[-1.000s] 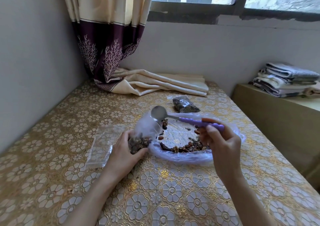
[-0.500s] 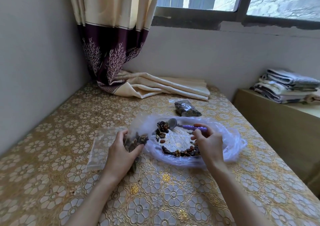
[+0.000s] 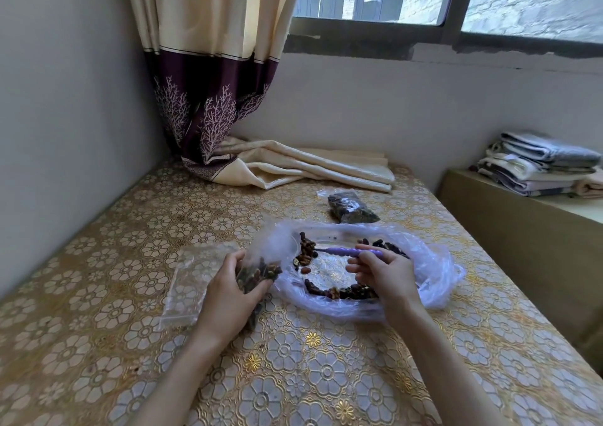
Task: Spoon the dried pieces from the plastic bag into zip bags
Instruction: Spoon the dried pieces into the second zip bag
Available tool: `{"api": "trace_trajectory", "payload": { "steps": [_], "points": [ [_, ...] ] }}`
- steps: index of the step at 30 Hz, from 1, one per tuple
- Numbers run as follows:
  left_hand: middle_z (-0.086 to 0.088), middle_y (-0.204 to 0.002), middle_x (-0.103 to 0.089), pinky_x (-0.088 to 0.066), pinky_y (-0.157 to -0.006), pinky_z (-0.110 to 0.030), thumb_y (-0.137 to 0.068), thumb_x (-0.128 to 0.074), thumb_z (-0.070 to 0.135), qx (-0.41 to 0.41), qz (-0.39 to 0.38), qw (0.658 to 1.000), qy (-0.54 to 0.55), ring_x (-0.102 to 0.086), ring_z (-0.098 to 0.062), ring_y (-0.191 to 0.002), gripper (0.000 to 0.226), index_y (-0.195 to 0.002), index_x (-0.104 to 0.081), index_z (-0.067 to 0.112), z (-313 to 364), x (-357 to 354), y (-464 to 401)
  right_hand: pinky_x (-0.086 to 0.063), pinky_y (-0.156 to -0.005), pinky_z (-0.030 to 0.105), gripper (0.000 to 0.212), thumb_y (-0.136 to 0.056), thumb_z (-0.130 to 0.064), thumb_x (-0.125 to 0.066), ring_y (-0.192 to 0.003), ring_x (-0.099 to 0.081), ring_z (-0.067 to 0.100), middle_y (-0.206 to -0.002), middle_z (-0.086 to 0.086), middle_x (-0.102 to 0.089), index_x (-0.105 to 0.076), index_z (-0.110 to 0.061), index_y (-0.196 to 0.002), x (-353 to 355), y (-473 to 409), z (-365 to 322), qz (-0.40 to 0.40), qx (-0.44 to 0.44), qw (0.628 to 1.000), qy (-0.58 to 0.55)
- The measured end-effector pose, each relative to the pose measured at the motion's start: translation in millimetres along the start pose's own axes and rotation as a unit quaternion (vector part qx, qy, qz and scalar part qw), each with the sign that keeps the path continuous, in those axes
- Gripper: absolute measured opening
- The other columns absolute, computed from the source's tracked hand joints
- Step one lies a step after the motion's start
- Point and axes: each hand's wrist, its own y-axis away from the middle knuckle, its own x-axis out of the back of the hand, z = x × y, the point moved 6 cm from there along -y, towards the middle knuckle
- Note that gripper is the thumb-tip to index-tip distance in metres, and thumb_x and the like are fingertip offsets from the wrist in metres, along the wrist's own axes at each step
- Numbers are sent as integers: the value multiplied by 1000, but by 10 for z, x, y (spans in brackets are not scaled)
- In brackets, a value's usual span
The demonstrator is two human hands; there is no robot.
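Head view | your left hand (image 3: 228,290) grips the part-filled clear zip bag (image 3: 257,270) | your right hand (image 3: 383,274) holds the purple-handled spoon (image 3: 350,252) in the thin plastic bag (image 3: 434,272) | risk: the zip mouth sags, dried brown pieces (image 3: 306,248) spill onto the tabletop (image 3: 293,367).

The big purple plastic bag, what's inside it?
Inside the plastic bag lie brown dried pieces in clumps, plus the purple spoon held by the right hand. The spoon's bowl is buried in pieces, and the hand hides some.
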Motion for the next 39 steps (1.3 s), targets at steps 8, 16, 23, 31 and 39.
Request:
{"api": "trace_trajectory", "payload": {
  "steps": [8, 16, 23, 31, 39],
  "points": [
    [20, -91, -58, -36, -60, -11, -77, -72, 32, -20, -13, 999, -38, -52, 9, -82, 35, -100, -46, 35, 63, -12, 30, -50, -48, 16, 16, -91, 0, -51, -53, -64, 11, -58, 5, -68, -65, -2, -84, 155, 25, -37, 41, -7, 998, -56],
    [17, -91, -58, -36, -60, -11, -77, -72, 32, -23, -15, 998, -51, -51, 8, -82, 36, -103, -47, 31, 54, -16, 16, -46, -44, 15, 15, -90, 1, -51, -51, -59, 11, -66, 13, -63, -64, 1, -82, 280, 115, -197, 70, 31, 992, -96],
    [17, -92, -58, -36, -60, -14, -78, -72, 32, -14, -19, 999, -49, -51, 8, -83, 35, -102, -47, 32, 34, -30, 6, -43, -42, 17, 16, -90, 2, -49, -49, -56, 13, -57, 8, -63, -64, 4, -85, 268, 276, -490, 47, 107, 984, -131],
    [10, -104, -59, -41, -71, -18, -75, -72, 37, 2, -37, 999, -27, -56, -8, -93, 45, -110, -43, 32, 7, -58, 0, -45, -44, 20, 17, -88, 3, -54, -51, -60, 15, -60, 9, -66, -67, -6, -83, -99, 527, -566, -47, 190, 980, -20],
    [12, -106, -57, -41, -79, -24, -74, -74, 37, 4, -33, 999, -25, -54, -8, -96, 55, -115, -37, 35, -13, -50, -3, -49, -57, 20, 27, -78, 2, -57, -62, -62, 10, -72, -2, -68, -69, -22, -84, -271, 645, -636, -116, 286, 948, 77]
  ]
}}
